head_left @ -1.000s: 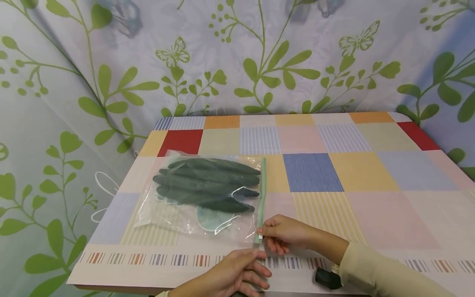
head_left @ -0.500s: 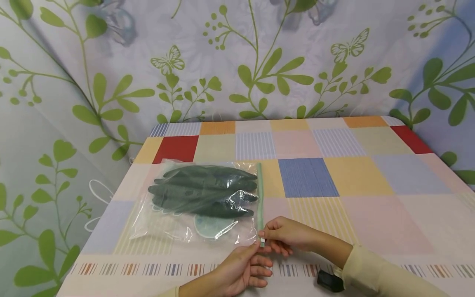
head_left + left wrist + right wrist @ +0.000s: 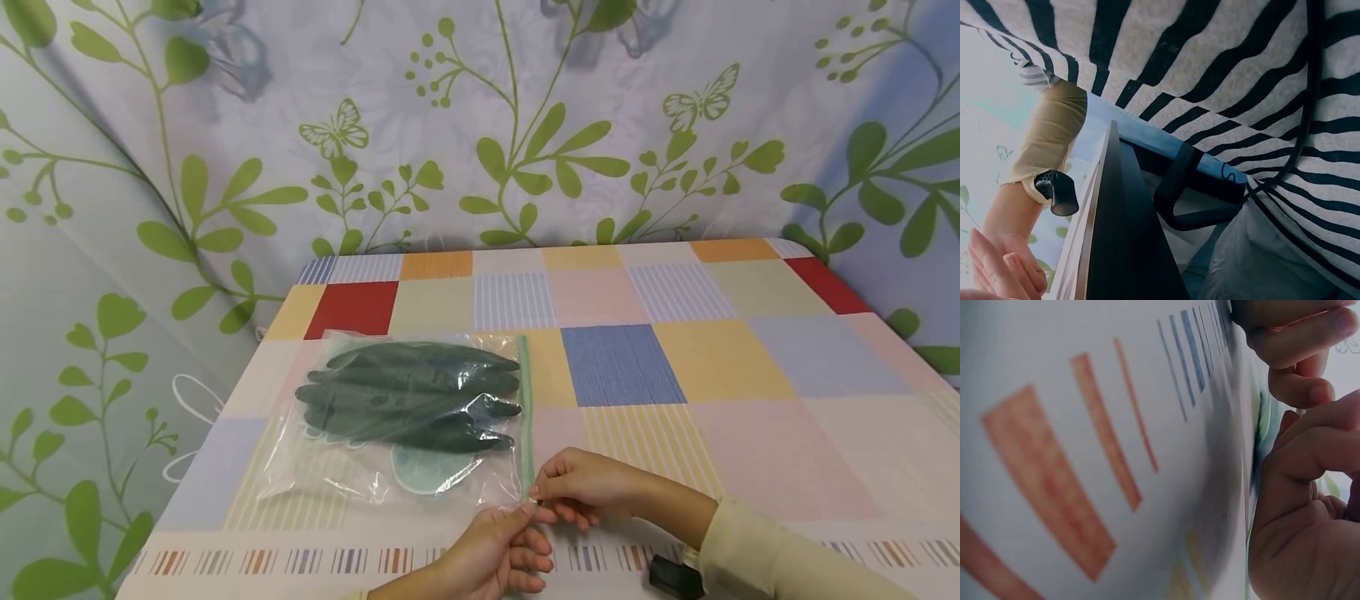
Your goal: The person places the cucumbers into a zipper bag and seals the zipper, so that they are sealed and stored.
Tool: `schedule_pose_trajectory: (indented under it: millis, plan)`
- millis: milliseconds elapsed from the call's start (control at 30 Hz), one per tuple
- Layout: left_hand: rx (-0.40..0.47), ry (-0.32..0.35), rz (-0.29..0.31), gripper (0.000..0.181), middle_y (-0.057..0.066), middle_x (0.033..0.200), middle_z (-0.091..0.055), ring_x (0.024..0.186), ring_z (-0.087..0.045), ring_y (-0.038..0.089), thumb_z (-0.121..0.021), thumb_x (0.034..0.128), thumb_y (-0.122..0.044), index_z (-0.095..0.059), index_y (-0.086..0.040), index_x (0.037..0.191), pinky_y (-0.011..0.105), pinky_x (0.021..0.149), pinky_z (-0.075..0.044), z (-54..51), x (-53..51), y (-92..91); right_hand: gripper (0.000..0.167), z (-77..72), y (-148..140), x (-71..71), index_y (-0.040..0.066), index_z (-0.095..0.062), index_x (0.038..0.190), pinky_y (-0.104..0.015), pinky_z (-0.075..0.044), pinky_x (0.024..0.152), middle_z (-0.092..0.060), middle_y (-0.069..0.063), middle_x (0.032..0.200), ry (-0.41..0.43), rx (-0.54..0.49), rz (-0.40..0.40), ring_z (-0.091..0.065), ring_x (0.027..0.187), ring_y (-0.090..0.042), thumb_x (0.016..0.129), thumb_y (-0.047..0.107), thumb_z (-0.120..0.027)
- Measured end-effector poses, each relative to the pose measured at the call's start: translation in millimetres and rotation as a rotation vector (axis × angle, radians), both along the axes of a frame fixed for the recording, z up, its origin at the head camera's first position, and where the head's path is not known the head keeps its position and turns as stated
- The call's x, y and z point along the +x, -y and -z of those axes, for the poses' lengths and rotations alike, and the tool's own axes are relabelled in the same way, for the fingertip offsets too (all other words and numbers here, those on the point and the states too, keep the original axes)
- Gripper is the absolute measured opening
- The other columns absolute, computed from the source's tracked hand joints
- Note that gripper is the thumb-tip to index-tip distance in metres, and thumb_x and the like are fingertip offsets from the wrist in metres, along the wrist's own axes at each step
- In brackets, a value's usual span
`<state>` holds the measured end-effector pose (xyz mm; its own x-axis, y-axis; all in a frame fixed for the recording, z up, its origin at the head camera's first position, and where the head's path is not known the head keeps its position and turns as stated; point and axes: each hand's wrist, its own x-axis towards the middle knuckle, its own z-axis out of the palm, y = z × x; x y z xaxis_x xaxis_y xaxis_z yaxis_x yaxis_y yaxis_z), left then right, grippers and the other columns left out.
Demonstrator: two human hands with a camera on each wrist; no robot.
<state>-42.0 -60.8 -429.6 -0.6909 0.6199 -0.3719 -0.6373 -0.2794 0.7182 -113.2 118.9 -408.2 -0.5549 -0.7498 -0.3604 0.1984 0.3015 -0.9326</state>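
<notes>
A clear zip bag [image 3: 352, 479] lies flat on the table, with dark green gloves [image 3: 412, 392] and a pale green round shape inside. Its green zip strip [image 3: 526, 417] runs down the right side. At the strip's near end, my right hand [image 3: 592, 483] pinches the small white slider between thumb and forefinger; the fingers partly hide it. Just below, my left hand [image 3: 495, 554] pinches the bag's near right corner with thumb and forefinger, its other fingers loosely spread. The right wrist view shows both hands close together, the right hand [image 3: 1304, 519] nearer, the bag mostly hidden.
A patchwork-patterned cloth [image 3: 787, 442] covers the table. Behind it hangs a leaf-print curtain [image 3: 420, 125]. A black wrist device [image 3: 675, 577] sits at the right cuff. The left wrist view shows the table edge [image 3: 1100, 212] and striped clothing [image 3: 1210, 62].
My left hand has moved up to the zip strip's near end and now pinches the bag's corner. The right hand stays at the slider. The head view has tilted slightly up.
</notes>
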Motion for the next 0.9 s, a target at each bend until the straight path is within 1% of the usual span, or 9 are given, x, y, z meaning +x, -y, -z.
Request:
schedule_pose_trajectory:
  millis: [233,367,433,500,600,667,767,900]
  plan:
    - [0.017,0.002,0.022,0.026,-0.011,0.07,-0.061,0.062,-0.062,-0.001,-0.044,0.0951,-0.032,-0.053,-0.01,0.104,0.018,0.055,-0.051,-0.8,1.5,1.3,0.041,1.8,-1,-4.4,-0.021,-0.046,0.08,-0.014,-0.029,0.034,-0.044,0.01,0.045,-0.015,0.008,-0.008,-0.039,0.033,0.001,0.089,0.018,-0.055]
    - [0.026,0.008,0.027,0.025,-0.011,0.069,-0.061,0.062,-0.062,-0.001,-0.043,0.0957,-0.031,-0.051,-0.01,0.104,0.018,0.055,-0.051,-2.2,2.7,3.0,0.042,2.2,1,-9.6,-0.021,-0.047,0.079,-0.015,-0.03,0.034,-0.043,0.009,0.045,-0.021,0.037,0.02,-0.04,0.033,0.001,0.088,0.019,-0.056]
    - [0.026,0.009,0.026,0.025,-0.011,0.069,-0.061,0.061,-0.062,-0.001,-0.043,0.0955,-0.031,-0.051,-0.009,0.105,0.018,0.055,-0.051,-1.7,2.6,3.2,0.04,3.3,2,-13.6,-0.018,-0.048,0.075,-0.015,-0.03,0.034,-0.043,0.009,0.044,-0.027,0.063,0.042,-0.04,0.033,0.0,0.087,0.019,-0.057]
    - [0.025,0.007,0.026,0.027,-0.011,0.069,-0.06,0.061,-0.062,-0.001,-0.043,0.0954,-0.032,-0.05,-0.008,0.107,0.018,0.055,-0.051,-0.9,2.2,3.3,0.036,4.4,3,-18.4,-0.012,-0.049,0.069,-0.015,-0.03,0.034,-0.043,0.008,0.044,-0.03,0.087,0.066,-0.04,0.033,-0.001,0.087,0.019,-0.057]
    - [0.022,0.005,0.025,0.03,-0.011,0.068,-0.06,0.06,-0.061,-0.001,-0.044,0.0952,-0.032,-0.049,-0.006,0.11,0.018,0.054,-0.051,-0.1,1.3,3.2,0.028,4.8,4,-25.6,-0.002,-0.053,0.066,-0.015,-0.031,0.034,-0.043,0.007,0.044,-0.042,0.114,0.089,-0.041,0.033,-0.002,0.086,0.018,-0.058]
    - [0.018,0.001,0.025,0.032,-0.011,0.068,-0.06,0.06,-0.061,-0.001,-0.044,0.0951,-0.033,-0.049,-0.006,0.111,0.018,0.054,-0.051,0.1,0.9,3.0,0.026,4.4,4,-30.1,0.002,-0.053,0.066,-0.016,-0.03,0.035,-0.042,0.007,0.045,-0.048,0.131,0.099,-0.041,0.033,-0.002,0.086,0.017,-0.057]
    - [0.011,-0.002,0.021,0.033,-0.011,0.068,-0.059,0.06,-0.061,-0.001,-0.044,0.0948,-0.033,-0.048,-0.005,0.112,0.018,0.053,-0.051,0.1,0.6,2.5,0.026,3.3,4,-36.5,0.005,-0.052,0.063,-0.016,-0.03,0.035,-0.042,0.007,0.045,-0.062,0.155,0.106,-0.04,0.034,-0.002,0.086,0.017,-0.057]
    - [0.016,0.003,0.013,0.033,-0.01,0.068,-0.059,0.059,-0.061,-0.001,-0.044,0.0949,-0.033,-0.049,-0.005,0.111,0.019,0.053,-0.051,0.2,1.5,2.8,0.026,3.3,5,-44.0,0.006,-0.052,0.063,-0.015,-0.03,0.036,-0.042,0.007,0.045,-0.063,0.167,0.108,-0.041,0.034,-0.002,0.086,0.017,-0.058]
